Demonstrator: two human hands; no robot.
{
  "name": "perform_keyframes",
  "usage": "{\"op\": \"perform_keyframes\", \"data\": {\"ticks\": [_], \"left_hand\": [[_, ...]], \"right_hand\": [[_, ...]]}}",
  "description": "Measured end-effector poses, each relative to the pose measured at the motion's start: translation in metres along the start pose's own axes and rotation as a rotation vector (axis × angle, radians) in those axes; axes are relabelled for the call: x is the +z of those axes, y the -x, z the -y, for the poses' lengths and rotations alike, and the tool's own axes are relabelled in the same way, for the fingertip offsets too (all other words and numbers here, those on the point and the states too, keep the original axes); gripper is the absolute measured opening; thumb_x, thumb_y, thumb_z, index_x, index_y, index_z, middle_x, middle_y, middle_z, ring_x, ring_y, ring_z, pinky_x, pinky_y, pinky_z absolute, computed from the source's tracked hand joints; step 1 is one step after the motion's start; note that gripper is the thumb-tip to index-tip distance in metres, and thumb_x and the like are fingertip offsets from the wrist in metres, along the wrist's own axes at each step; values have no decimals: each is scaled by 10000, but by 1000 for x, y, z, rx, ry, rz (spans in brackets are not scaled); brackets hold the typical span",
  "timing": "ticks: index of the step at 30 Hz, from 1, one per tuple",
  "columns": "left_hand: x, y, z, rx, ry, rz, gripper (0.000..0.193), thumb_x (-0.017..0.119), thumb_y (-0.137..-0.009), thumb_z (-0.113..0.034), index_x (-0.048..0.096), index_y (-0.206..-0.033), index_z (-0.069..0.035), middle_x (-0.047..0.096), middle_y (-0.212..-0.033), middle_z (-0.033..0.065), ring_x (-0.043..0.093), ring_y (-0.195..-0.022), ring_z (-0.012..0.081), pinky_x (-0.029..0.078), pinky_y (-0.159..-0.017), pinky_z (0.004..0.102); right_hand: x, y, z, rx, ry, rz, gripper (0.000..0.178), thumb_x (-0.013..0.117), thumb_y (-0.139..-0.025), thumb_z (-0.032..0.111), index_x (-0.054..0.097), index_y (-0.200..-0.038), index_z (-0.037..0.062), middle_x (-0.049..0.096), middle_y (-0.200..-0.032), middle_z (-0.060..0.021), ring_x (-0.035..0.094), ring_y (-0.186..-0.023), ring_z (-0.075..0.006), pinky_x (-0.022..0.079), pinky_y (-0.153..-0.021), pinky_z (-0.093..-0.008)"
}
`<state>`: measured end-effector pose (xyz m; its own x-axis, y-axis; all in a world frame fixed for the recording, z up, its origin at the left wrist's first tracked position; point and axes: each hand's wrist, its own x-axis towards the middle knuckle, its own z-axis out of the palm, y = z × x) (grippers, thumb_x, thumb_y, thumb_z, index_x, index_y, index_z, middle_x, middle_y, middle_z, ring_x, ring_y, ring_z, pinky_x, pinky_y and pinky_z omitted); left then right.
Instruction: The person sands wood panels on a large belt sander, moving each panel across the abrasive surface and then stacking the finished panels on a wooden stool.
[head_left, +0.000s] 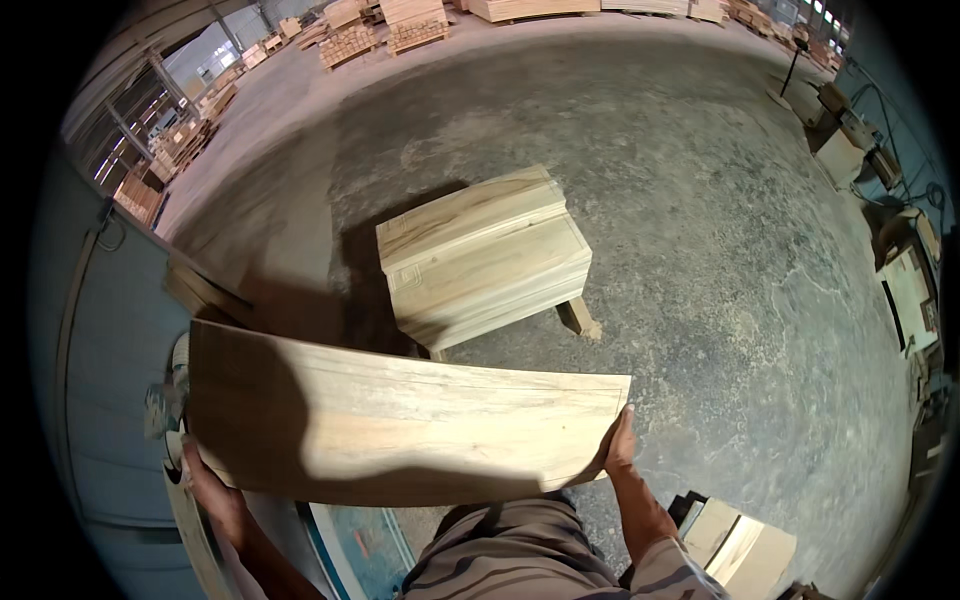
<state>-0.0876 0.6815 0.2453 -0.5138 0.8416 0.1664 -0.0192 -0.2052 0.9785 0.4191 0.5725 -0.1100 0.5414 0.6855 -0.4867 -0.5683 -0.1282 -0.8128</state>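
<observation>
A long, pale wooden board spans the space in front of my body, its broad face toward me and shadow over its left part. My left hand grips its lower left end, next to a machine part at the side. At the opposite short edge, my right hand holds the board near its right corner. Both hands are closed on the board, and its underside is hidden. Beyond it, a stack of similar wooden boards rests low over the floor on a wooden support.
A blue-grey cabinet or machine panel rises close on my left. Another small pile of wood pieces lies at lower right. Equipment with cables lines the right wall. Pallets of stacked timber stand far off across the concrete floor.
</observation>
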Motion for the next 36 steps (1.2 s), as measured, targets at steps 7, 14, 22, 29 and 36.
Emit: {"op": "perform_keyframes", "data": {"ticks": [7, 14, 22, 29, 36], "left_hand": [[-42, -37, 80, 43, -664, 244, 366, 498, -896, -301, 574, -1047, 24, 600, -946, 65, 540, -861, 147, 417, -762, 261], [46, -69, 178, -197, -710, 245, 384, 456, -903, -326, 578, -991, 28, 584, -949, 120, 511, -889, 173, 399, -792, 336], [79, -125, 275, -479, -632, 298, 403, 450, -896, -364, 586, -972, 8, 583, -868, 77, 517, -802, 186, 414, -744, 322], [124, -129, 314, -641, -537, 388, 409, 447, -896, -373, 559, -1019, 1, 561, -928, 77, 504, -852, 190, 402, -775, 322], [157, -135, 335, -728, -490, 413, 421, 443, -897, -381, 533, -1065, -5, 538, -988, 77, 491, -901, 194, 391, -806, 321]], "right_hand": [[-24, -21, 46, -26, 197, -242, 699, 377, -874, 541, 471, -1194, -73, 501, -1193, -187, 471, -1081, -249, 352, -916, -347], [-12, -38, 93, -61, 337, -462, 583, 389, -893, 487, 570, -1039, -47, 592, -957, -131, 531, -883, -219, 413, -775, -337], [58, -73, 154, -291, 630, -506, 619, 404, -854, 544, 531, -665, -32, 416, -552, -41, 396, -596, -120, 337, -504, -316], [93, -75, 170, -194, 514, -623, 535, 493, -827, 532, 516, -596, 50, 397, -537, 33, 372, -552, -65, 298, -472, -260], [129, -110, 187, -222, 543, -533, 510, 473, -859, 496, 572, -671, 33, 437, -550, 36, 390, -544, -69, 313, -471, -251]]}}
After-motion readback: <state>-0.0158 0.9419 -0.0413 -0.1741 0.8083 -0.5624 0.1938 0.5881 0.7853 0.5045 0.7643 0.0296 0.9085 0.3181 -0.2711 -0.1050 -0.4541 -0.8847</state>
